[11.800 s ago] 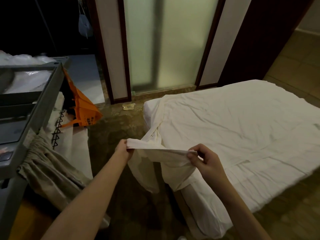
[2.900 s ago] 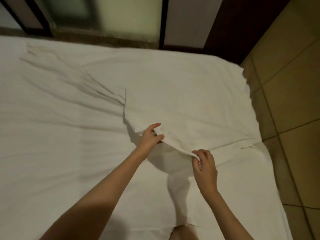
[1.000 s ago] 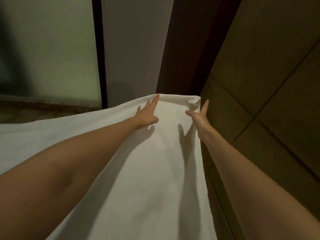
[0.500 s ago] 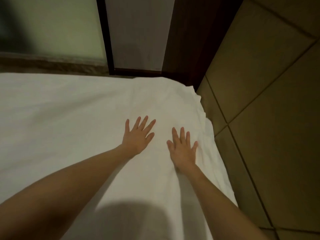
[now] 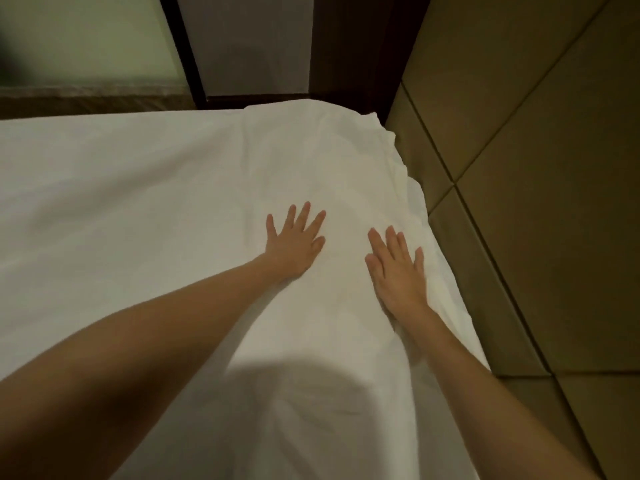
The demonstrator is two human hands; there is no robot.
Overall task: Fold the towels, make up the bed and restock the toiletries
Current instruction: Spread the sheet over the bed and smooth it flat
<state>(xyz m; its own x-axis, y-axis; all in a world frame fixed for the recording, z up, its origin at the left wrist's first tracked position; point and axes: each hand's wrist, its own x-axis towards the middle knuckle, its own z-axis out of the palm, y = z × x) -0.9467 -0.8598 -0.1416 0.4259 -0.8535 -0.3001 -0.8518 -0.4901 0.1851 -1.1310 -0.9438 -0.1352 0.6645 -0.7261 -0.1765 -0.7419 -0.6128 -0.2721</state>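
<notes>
There is a single view, taken from the person's head, so no second view overlaps it. It looks forward and steeply down onto the white sheet [image 5: 145, 209] of the bed from close above, near enough that both bare forearms run in from the bottom edge. The left hand [image 5: 294, 242] and right hand [image 5: 398, 271] lie just right of the picture's middle, on the sheet. Beyond the sheet's far edge the view reaches a frosted glass panel [image 5: 86, 39] and a dark door frame [image 5: 183, 50]. Right of the sheet's side edge it takes in the tiled floor [image 5: 536, 168]. The wide lens bends straight edges towards the corners.
</notes>
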